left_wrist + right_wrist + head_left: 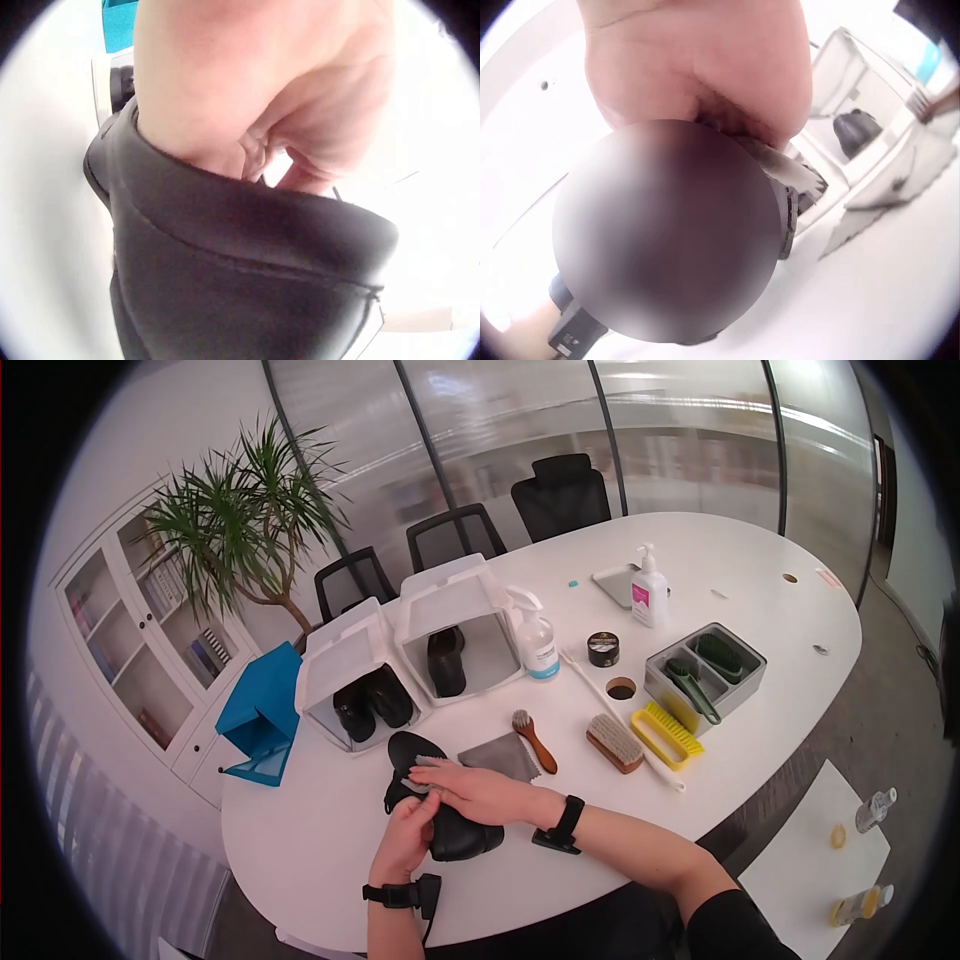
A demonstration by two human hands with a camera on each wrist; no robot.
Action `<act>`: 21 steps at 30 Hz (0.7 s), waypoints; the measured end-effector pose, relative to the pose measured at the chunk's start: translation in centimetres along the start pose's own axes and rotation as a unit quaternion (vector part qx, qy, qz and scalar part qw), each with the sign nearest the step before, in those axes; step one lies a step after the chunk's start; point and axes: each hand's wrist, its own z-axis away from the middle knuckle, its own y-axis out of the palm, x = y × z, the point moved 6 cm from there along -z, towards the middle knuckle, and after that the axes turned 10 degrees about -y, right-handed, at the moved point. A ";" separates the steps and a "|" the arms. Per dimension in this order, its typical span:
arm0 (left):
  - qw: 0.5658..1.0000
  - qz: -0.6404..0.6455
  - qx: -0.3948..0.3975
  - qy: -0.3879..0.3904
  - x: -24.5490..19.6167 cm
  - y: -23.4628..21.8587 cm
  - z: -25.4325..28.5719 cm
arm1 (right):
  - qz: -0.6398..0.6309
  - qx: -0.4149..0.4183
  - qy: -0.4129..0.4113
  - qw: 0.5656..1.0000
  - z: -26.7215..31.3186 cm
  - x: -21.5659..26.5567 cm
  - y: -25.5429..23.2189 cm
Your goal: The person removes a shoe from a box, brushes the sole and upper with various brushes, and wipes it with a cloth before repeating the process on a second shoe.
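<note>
A black shoe point(465, 838) lies near the table's front edge, toe end toward the boxes. My left hand point(405, 835) grips its side near the opening; in the left wrist view that hand point(262, 82) is behind the dark shaft point(240, 255), with the fingertips hidden. The right hand point(480, 792) lies over the shoe, its fingers fairly straight, pressing a grey cloth point(428, 762) on the upper. From under the right palm point(697, 67), the cloth's jagged edge point(791, 172) sticks out in the right wrist view.
Two white boxes point(455, 585) hold black shoes; a blue box point(258, 705) stands left. Another grey cloth point(500, 758), a small brush point(535, 742), wooden brush point(614, 744), yellow brush point(667, 736), tin point(603, 649), bottles point(541, 645) and brush tray point(655, 695) lie beyond and right.
</note>
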 end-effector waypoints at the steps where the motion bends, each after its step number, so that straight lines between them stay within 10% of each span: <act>1: 1.000 0.001 0.000 0.000 -1.2 2.4 0.8 | 0.011 0.005 0.010 1.000 -0.2 0.6 -0.4; 5: 0.983 0.093 0.036 0.154 -4.4 7.0 1.9 | 0.048 0.011 0.020 0.999 -0.6 3.3 -2.9; 11: 0.934 0.216 -0.006 0.286 -6.2 4.7 2.9 | 0.304 -0.005 -0.175 0.936 -0.3 6.9 -2.1; 21: 0.954 0.136 0.026 0.265 -3.3 4.1 2.2 | 0.314 -0.051 -0.143 0.937 -1.0 7.5 -1.1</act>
